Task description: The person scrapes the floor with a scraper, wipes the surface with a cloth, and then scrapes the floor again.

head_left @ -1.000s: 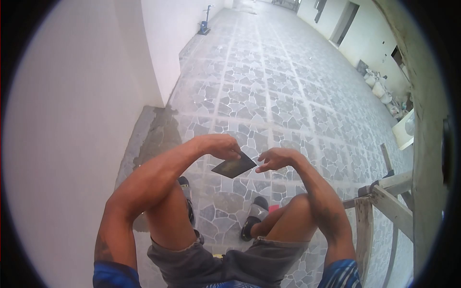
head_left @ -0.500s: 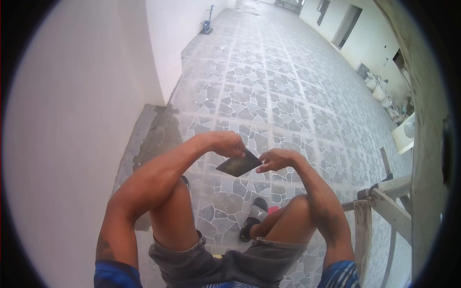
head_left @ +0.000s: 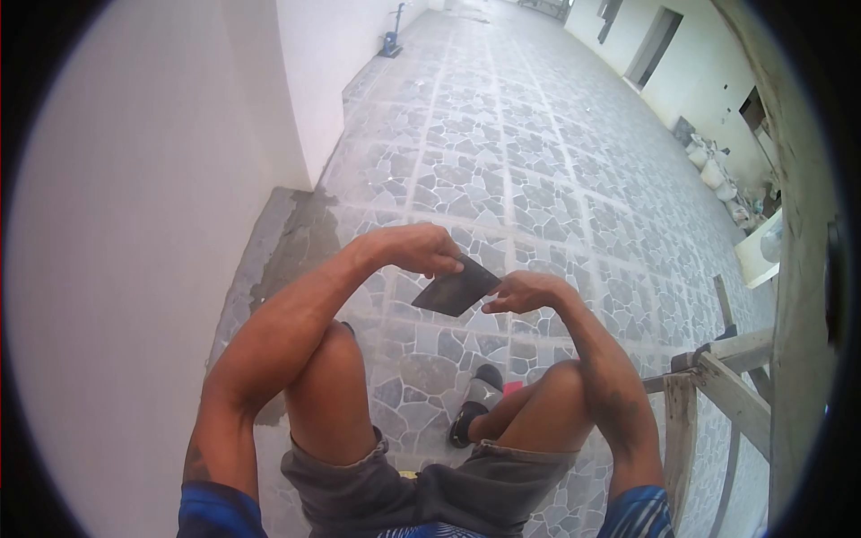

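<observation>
A thin, dark, square sheet [head_left: 456, 289], possibly sandpaper, is held up in front of my knees, tilted so that it looks diamond-shaped. My left hand [head_left: 420, 248] pinches its upper left edge, with the thumb lying on the near face. At the right corner is my right hand [head_left: 527, 292], its fingers curled at the sheet's tip and one digit pointing left just below. The right hand's exact hold on the corner is partly hidden. Both forearms reach in over my bent legs.
A smooth pale wall [head_left: 152, 224] rises close on my left, with a rough grey strip [head_left: 296, 238] at its base. Wooden framing [head_left: 731, 390] stands at my right. Bags [head_left: 713, 175] line the far right wall; a blue tool [head_left: 390, 43] stands at the far left.
Both hands and the sheet have shifted slightly right; the left hand and sheet have also risen. The sheet's tilt has changed, and its face now looks more evenly dark.
</observation>
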`<action>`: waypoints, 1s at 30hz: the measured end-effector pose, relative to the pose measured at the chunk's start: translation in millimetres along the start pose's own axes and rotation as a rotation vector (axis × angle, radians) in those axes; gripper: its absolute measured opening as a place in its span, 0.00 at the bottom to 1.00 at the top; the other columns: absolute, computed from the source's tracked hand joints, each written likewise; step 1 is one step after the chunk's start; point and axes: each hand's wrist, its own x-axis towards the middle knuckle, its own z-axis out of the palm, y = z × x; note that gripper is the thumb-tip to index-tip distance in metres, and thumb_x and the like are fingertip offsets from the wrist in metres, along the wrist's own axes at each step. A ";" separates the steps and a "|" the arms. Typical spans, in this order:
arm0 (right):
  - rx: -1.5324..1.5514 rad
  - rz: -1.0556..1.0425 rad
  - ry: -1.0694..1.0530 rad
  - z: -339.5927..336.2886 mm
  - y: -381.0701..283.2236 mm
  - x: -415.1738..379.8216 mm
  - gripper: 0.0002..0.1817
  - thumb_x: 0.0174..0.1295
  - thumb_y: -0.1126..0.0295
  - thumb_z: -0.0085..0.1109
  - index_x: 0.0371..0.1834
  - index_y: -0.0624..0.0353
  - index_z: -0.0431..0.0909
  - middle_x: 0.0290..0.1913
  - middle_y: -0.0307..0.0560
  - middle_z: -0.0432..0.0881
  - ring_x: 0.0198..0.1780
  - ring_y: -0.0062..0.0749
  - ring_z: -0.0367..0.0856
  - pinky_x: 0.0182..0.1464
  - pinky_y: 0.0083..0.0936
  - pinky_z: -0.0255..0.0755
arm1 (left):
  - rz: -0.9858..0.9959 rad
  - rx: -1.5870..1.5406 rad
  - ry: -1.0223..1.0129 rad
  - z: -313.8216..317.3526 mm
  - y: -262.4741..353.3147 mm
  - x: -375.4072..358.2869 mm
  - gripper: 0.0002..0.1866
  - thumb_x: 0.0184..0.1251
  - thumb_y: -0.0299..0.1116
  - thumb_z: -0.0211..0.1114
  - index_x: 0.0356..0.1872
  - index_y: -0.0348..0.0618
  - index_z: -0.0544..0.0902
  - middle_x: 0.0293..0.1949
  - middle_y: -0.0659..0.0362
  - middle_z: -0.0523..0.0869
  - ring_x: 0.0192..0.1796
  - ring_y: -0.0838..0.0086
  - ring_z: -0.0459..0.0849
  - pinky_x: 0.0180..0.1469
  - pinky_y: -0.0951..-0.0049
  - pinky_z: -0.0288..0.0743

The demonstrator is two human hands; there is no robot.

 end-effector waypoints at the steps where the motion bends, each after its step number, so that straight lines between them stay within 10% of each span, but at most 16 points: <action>1: 0.023 0.041 -0.033 -2.6 -2.8 -1.7 0.41 0.61 0.33 0.63 0.62 0.59 0.83 0.41 0.56 0.89 0.39 0.41 0.88 0.46 0.40 0.80 | 0.002 -0.012 0.002 -0.4 0.9 -0.6 0.20 0.78 0.45 0.59 0.37 0.36 0.85 0.31 0.53 0.89 0.36 0.67 0.89 0.41 0.63 0.80; 9: 0.149 0.111 -0.031 -13.6 -23.3 -7.8 0.41 0.61 0.28 0.60 0.41 0.64 0.90 0.31 0.51 0.88 0.34 0.35 0.85 0.41 0.36 0.79 | -0.008 -0.037 0.016 -6.5 -1.0 -4.8 0.20 0.78 0.44 0.60 0.37 0.35 0.85 0.31 0.54 0.89 0.38 0.70 0.89 0.41 0.65 0.80; 30: 0.324 0.109 0.007 -13.6 -24.3 -8.6 0.36 0.64 0.32 0.62 0.38 0.62 0.89 0.30 0.43 0.86 0.34 0.28 0.85 0.38 0.28 0.80 | -0.012 -0.083 0.027 -6.3 -7.2 -7.4 0.20 0.79 0.44 0.59 0.44 0.33 0.87 0.35 0.53 0.90 0.38 0.70 0.91 0.42 0.66 0.82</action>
